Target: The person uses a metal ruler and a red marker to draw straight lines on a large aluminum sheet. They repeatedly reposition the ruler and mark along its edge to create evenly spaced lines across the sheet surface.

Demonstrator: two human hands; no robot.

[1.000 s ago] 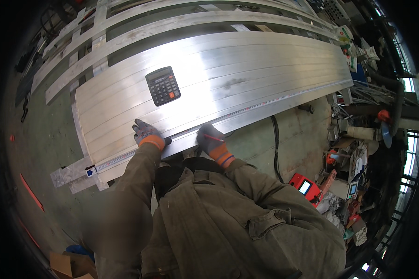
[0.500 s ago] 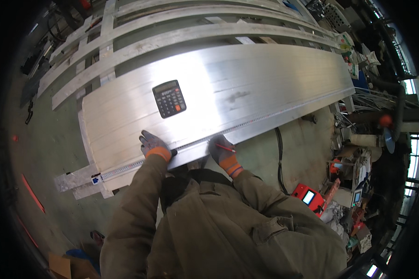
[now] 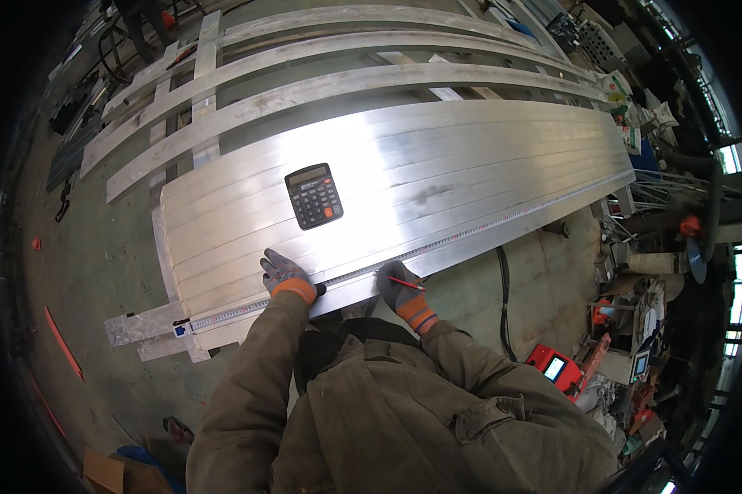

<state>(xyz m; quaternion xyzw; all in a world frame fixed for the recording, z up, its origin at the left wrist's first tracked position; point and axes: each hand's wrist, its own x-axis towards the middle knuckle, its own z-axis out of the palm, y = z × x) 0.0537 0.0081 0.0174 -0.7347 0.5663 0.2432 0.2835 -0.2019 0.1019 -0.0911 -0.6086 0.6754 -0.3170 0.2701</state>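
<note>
Seamed silver panel (image 3: 470, 165) framed lower; right fingers (image 3: 389, 277) grip probable red pencil (image 3: 412, 285); left (image 3: 275, 260) spread.

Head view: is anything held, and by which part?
The right hand holds a red pen or pencil by its front part, its rear protruding. The left hand rests on the panel, seemingly empty.

Red device (image 3: 541, 357) with lit screen (image 3: 555, 368) lower right, black cable (image 3: 505, 305) on floor (image 3: 544, 288) right of centre, open cardboard box (image 3: 105, 471) lower left, red strip (image 3: 63, 342) far left, parallel metal slats (image 3: 363, 77) across top
</note>
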